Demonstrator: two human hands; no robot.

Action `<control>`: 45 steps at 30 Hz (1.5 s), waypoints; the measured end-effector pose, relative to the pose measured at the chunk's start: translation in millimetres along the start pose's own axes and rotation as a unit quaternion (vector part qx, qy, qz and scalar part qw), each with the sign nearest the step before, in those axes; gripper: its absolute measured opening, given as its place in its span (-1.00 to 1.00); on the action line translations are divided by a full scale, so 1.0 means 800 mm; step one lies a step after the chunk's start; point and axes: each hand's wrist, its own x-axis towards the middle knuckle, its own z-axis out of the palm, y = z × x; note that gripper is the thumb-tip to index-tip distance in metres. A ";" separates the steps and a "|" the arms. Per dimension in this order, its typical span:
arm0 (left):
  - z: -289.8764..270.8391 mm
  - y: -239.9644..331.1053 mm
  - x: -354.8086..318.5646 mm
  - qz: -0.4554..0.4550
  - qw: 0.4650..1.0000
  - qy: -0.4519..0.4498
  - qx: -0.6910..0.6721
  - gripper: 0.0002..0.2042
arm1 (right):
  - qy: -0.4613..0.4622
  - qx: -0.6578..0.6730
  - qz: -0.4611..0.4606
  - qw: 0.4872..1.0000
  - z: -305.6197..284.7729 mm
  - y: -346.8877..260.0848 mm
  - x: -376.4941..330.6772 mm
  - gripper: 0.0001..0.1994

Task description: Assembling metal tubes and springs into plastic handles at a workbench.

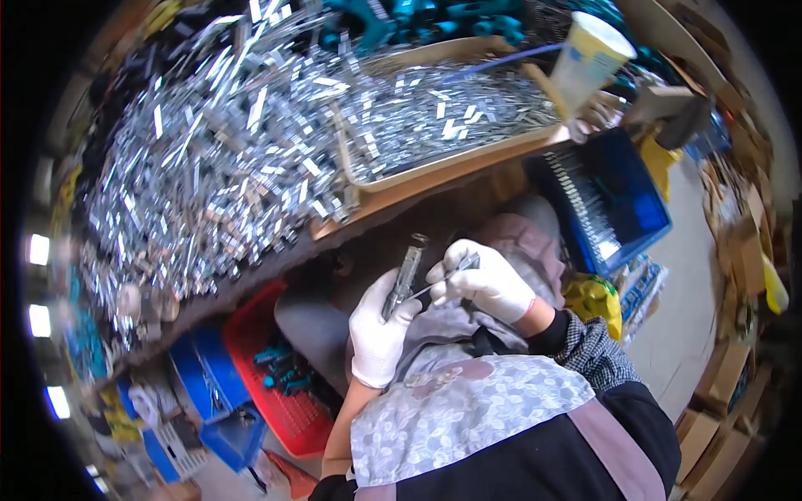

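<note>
My left hand [376, 336], in a white glove, is closed around a long, narrow grey metal part [408, 272], held tilted with its far end up. Beside it my right hand [494, 289], also gloved in white, pinches small metal pieces, whose exact kind I cannot make out. From its fingertips a thin metal strip [423, 291] runs towards the part in my left hand. Both hands are above my lap, over a grey patterned apron [484, 409]. In front of them a large heap of shiny metal pieces [209, 167] covers the left of the bench.
A shallow wooden-rimmed tray [451, 165] of flat metal pieces stands on the bench, with a cup [591, 63] at its right corner. A blue bin [618, 200] is at right. A red basket [288, 409] with teal pieces and blue bins [205, 371] stand at lower left.
</note>
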 end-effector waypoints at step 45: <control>-0.078 0.030 -0.037 0.177 0.970 0.002 0.164 -0.74 | -0.008 -0.507 0.011 0.862 0.073 -0.092 0.003 -0.85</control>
